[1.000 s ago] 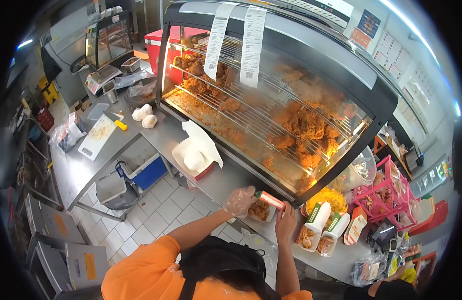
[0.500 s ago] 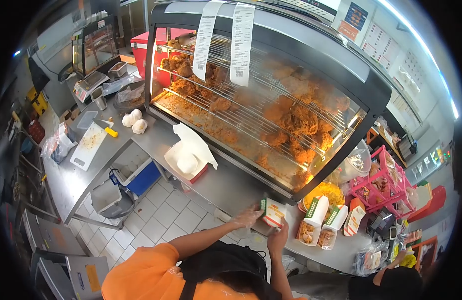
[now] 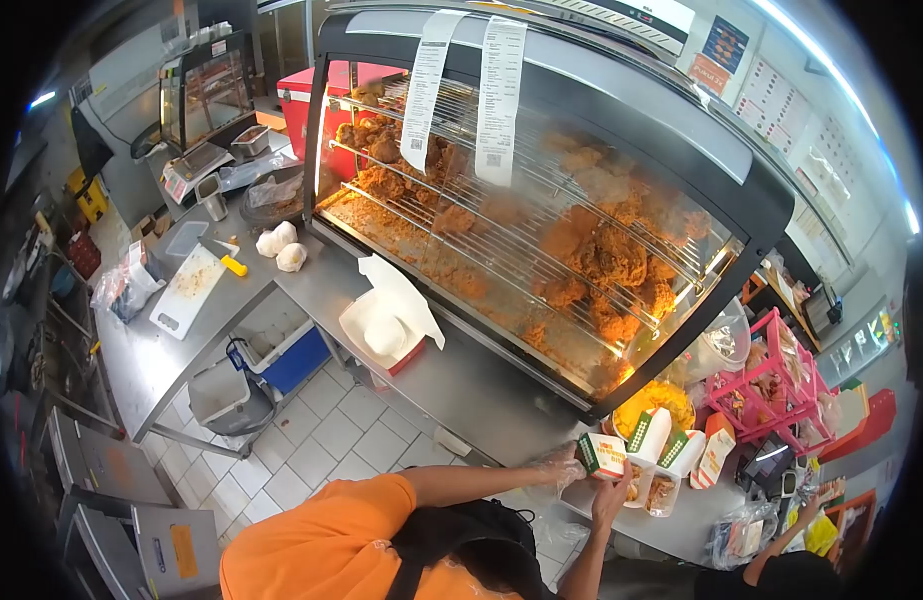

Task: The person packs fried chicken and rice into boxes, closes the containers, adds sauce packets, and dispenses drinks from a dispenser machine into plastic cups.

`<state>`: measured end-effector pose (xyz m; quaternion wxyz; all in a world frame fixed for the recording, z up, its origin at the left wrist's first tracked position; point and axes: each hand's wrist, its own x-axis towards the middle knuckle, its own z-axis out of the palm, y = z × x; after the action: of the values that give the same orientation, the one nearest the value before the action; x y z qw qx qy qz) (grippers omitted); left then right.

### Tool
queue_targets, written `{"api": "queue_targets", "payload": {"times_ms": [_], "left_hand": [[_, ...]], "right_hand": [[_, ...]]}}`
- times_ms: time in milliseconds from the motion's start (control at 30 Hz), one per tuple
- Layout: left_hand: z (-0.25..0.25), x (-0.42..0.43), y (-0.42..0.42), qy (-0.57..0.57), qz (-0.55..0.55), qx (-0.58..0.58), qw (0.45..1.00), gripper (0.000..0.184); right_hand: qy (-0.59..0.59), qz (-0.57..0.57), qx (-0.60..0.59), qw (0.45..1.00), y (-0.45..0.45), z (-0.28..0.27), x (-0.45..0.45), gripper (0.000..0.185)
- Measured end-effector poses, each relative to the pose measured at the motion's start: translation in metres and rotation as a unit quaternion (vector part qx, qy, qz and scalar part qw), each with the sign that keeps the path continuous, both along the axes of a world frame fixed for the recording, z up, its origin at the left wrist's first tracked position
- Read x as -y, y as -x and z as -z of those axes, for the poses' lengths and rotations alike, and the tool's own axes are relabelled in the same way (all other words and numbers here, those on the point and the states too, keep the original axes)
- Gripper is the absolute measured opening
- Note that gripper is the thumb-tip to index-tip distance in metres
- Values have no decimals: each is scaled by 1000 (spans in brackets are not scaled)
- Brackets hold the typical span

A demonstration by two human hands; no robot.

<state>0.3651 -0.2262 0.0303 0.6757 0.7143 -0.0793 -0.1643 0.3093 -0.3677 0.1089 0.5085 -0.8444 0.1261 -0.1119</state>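
Between my two hands is a small takeaway box [image 3: 605, 456], white with green checks and red-orange print, its lid closed. My left hand [image 3: 561, 467], in a clear plastic glove, grips its left side. The fingers of my right hand [image 3: 610, 494] close around the lower right of the box. Just right of it stand two open takeaway boxes with raised lids [image 3: 649, 437], and pieces of fried food [image 3: 662, 492] show inside. The held box partly hides the nearer one. Beside them is another printed takeaway box [image 3: 713, 451].
A heated glass display case [image 3: 541, 230] holds fried chicken [image 3: 611, 245]; two receipts [image 3: 501, 100] hang on it. An open white box [image 3: 386, 335] sits on the steel counter [image 3: 471, 400]. Further left lies a cutting board [image 3: 188, 290] with a knife. Pink baskets [image 3: 771, 380] and another person's arm [image 3: 781, 545] are at right.
Both my hands have carried the takeaway box to the right, up against the open boxes. The view has shifted slightly. The other person's arm at right has moved.
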Motion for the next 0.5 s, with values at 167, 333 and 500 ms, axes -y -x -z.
{"api": "queue_targets", "payload": {"times_ms": [167,333,500], "left_hand": [[-68,-15,15,-169,59,-37,983,60],[-32,-52,-1,-309,352,228,853,40],[-108,-206,74,164,30,-200,965,64]], "right_hand": [[-62,9,-54,997,-6,7,19,70],[40,8,57,998,-6,15,29,73],[224,113,167,954,26,-43,-10,58]]}}
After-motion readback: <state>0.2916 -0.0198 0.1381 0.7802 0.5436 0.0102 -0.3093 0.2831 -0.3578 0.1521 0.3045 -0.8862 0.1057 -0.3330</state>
